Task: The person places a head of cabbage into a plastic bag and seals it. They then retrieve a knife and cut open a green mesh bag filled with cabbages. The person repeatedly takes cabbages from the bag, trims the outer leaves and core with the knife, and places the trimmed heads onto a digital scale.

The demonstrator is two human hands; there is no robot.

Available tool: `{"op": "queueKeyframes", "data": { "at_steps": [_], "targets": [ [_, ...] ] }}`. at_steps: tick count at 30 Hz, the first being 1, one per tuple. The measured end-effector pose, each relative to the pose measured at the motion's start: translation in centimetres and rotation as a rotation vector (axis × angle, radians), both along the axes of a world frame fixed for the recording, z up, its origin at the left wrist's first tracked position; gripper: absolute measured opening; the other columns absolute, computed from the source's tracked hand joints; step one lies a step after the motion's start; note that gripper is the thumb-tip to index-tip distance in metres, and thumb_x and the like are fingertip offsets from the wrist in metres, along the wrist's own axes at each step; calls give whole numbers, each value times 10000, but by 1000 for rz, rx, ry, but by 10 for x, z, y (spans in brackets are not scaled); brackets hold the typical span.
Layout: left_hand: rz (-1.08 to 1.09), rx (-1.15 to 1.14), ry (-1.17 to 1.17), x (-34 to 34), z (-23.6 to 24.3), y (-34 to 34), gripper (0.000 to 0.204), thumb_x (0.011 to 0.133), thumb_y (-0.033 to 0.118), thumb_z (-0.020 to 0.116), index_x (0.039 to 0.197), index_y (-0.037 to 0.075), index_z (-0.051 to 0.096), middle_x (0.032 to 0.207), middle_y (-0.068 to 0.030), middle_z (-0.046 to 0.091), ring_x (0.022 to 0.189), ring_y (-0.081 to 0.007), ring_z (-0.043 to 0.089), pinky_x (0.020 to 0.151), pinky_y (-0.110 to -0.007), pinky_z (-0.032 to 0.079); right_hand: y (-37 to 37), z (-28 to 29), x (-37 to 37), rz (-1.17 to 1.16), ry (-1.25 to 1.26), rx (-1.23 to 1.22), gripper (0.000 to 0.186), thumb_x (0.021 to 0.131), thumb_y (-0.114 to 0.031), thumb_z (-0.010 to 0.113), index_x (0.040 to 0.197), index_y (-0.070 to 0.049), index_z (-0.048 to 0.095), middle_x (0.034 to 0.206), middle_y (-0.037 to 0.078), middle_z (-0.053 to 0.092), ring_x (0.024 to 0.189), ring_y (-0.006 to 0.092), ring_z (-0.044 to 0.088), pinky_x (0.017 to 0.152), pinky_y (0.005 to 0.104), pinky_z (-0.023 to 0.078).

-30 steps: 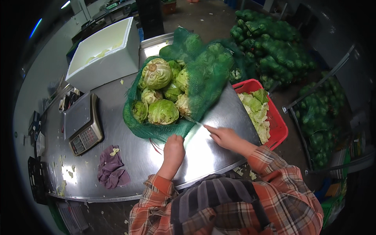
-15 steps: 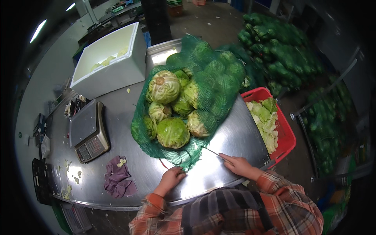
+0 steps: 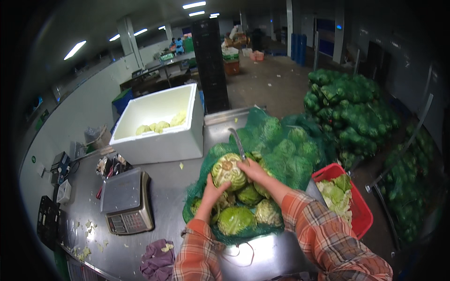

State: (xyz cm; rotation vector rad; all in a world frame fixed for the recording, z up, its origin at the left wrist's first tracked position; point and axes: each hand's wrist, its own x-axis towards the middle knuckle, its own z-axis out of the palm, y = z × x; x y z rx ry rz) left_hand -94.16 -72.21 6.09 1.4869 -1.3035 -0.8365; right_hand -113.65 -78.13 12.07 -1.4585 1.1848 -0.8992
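A cabbage [image 3: 228,171] is held stem-end up at the top of the open green net sack [image 3: 281,154] on the steel table [image 3: 173,187]. It is cupped from below by the left hand [image 3: 213,187], fingers curled against its lower side. The right hand [image 3: 253,171] is closed around the handle of a knife [image 3: 237,143], with the blade pointing up and away from the fingertips; the hand rests against the cabbage's right side.

Just below both sets of fingers, more cabbages [image 3: 236,220] are packed in the sack. To the right of the right-hand fingers, a red crate [image 3: 363,215] of loose leaves is seen at the table edge. Left of the left-hand fingers a weighing scale [image 3: 125,201] is placed, well apart. Beyond the fingers, a white foam box [image 3: 161,124] with a few trimmed pieces inside is set. A purple cloth [image 3: 157,262] lies near the left elbow. Netted cabbage sacks [image 3: 349,110] are piled on the floor far right.
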Motion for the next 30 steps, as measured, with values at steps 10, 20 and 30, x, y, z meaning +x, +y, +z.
{"op": "queueKeyframes", "data": {
  "at_steps": [10,20,30],
  "targets": [
    [-22,-338,-296,-71,50,146,1089,561,282,860,1427,36,248,1283,-191,337,1217,-335,355,1016,-408,331,161,24,-87,5,-155,-90,532,913,-269,565,1353,-34,380,1056,45,607,940,109,550,825,267,441],
    [-421,-12,-507,-198,10,249,1007,569,282,844,1387,23,317,1153,-179,392,1079,-346,416,945,-402,363,330,-109,-224,-276,-531,595,421,946,-341,507,1203,-7,489,946,53,575,794,105,577,618,248,496],
    [-32,249,-83,-253,-26,245,944,650,284,801,1374,-28,280,1312,-229,341,1212,-329,387,1027,-389,329,308,-93,-295,111,307,-23,414,881,-272,556,1190,-42,405,766,227,605,704,407,602,642,459,489]
  ]
}}
